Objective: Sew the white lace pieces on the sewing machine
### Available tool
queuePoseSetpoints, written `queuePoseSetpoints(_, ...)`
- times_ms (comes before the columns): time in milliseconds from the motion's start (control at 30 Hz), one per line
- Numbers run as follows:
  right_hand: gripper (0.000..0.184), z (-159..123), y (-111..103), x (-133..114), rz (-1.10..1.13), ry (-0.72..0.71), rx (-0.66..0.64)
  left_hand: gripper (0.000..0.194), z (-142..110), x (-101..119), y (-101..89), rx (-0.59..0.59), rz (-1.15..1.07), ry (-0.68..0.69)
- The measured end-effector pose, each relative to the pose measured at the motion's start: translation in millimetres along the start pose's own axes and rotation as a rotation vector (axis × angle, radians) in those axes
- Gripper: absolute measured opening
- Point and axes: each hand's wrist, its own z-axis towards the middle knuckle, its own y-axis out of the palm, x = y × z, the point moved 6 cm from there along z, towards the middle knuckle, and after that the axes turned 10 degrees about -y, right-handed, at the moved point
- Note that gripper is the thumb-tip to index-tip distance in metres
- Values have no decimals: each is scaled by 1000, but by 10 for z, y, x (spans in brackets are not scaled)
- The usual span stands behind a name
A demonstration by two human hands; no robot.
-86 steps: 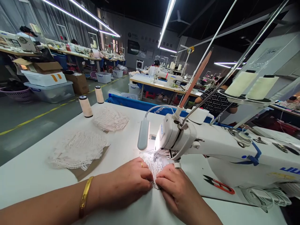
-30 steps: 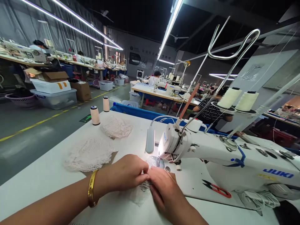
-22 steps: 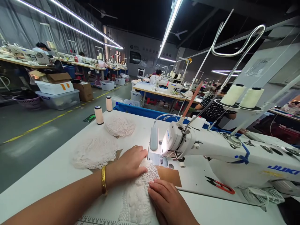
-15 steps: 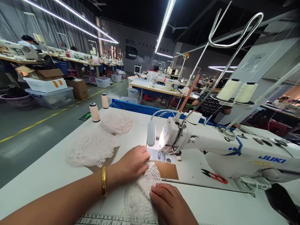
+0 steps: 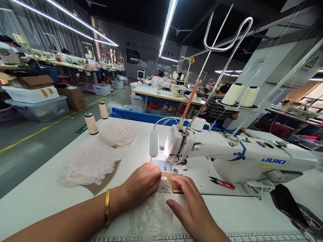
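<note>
A white lace piece [image 5: 151, 220] lies on the table in front of the sewing machine [image 5: 202, 146], its narrow top end near the presser foot [image 5: 166, 166]. My left hand [image 5: 141, 181], with a gold bangle at the wrist, is closed in a pinch at the upper left edge of the lace; its fingertips partly hide what they grip. On the right side of the lace is my right hand [image 5: 193, 203], open, thumb spread away from the stretched fingers. Those fingers reach over a brown plate [image 5: 168, 175] just before the machine bed.
Two lace stacks [image 5: 88, 166] and two thread cones [image 5: 91, 124] stand at the left. Red-handled thread snips [image 5: 222, 183], a coiled white cable [image 5: 256, 188] and a black phone [image 5: 289, 203] lie right. A ruler strip [image 5: 262, 236] runs along the front. Another person [image 5: 218, 109] sits beyond the machine.
My right hand has moved up along the lace, its thumb and fingers now spread. My left hand stays at the lace's upper edge. The view has shifted slightly right.
</note>
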Motion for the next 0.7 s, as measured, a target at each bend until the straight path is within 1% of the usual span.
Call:
queuePoseSetpoints(33,34,58,8,49,35,80,8,15,-8,46,-29,31,-12,38)
queuePoseSetpoints(67,26,110,34,86,67,136,12,15,-17,87,-56,60,-21,73)
queuePoseSetpoints(100,16,157,67,110,93,164,22,16,-26,119,-84,91,-26,101)
queuePoseSetpoints(133,11,196,98,120,108,163,42,16,-34,143,-109,122,-24,122)
queuePoseSetpoints(200,17,242,144,107,107,104,96,16,-42,167,-149,177,2,139)
queuePoseSetpoints(267,16,249,163,80,92,30,142,23,-43,165,-171,215,40,132)
queuePoseSetpoints(400,15,232,132,27,41,-59,188,31,-42,150,-170,236,72,114)
queuePoseSetpoints(500,16,239,102,-14,18,-89,212,33,-46,160,-170,245,68,119)
queuePoseSetpoints(700,15,252,100,-19,3,-86,231,28,-37,203,-199,268,70,152)
